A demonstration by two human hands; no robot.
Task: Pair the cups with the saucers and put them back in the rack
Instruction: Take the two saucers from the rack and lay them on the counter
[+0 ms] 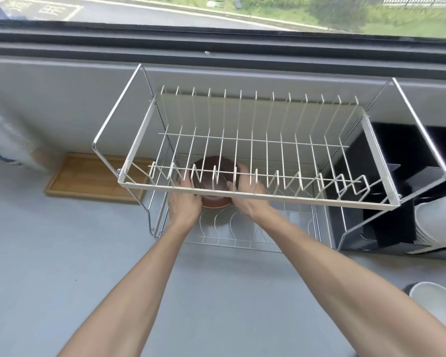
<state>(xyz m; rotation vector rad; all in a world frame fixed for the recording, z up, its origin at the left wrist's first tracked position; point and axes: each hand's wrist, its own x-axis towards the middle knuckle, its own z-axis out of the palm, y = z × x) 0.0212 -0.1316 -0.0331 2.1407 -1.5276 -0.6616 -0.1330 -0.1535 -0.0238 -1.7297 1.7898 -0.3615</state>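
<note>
At the far left a wooden tray (93, 177) lies flat on the grey surface (62, 266), well apart from anything I am handling. My left hand (183, 202) reaches under the upper tier of the white wire rack (255, 197) and its grip is grasping the left edge of the brown saucer (215, 203), fingers curled up around the rim as far as I can see through the wires. The brown cup (211, 173) sits on that saucer, its round body centred between my two hands, so the pair lies straight ahead of both grips with neither hand nearer than the other. The set hangs just above the lower tier (232, 238), toward that tier's left end and back behind its curved dividers; I judge that the next move turns on lowering it level there, keeping clear of the top tier's front rail just above my knuckles. My right hand (247, 194) mirrors the left, its grip grasping the saucer's right edge. The rail and the upright wires cross both sets of fingertips and most of the cup, so I cannot tell whether the saucer already touches the lower tier, nor where the cup's handle points. Further right, a stack of white plates (440, 222) is cut by the frame edge, and a white cup (433, 305) stands near my right forearm.
</note>
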